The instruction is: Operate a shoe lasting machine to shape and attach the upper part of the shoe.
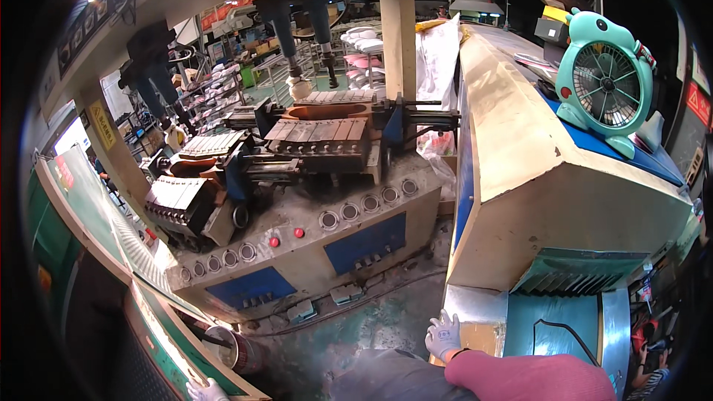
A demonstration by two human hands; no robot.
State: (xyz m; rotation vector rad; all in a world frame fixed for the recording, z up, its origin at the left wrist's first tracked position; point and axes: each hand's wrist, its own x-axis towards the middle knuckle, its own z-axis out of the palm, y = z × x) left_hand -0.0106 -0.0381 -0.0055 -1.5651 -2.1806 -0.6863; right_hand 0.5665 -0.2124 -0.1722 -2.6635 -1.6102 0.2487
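Note:
My right hand, in a pale glove, rests with fingers apart on the edge of the metal and tan ledge beside the mouth of a cream oven-like machine. Nothing shows in it. My left hand, also in a pale glove, is cut off by the lower edge of the picture; it lies on the rim of a green-sided frame, its visible fingers stretched out. Ahead stands a large press machine with two clamp stations of metal blocks, round gauges and red buttons.
A blue belt runs into the cream machine under hanging strips. A turquoise fan stands on top. On the floor are foot pedals, a cable and a round bin. Racks of shoe-like pieces stand behind the press.

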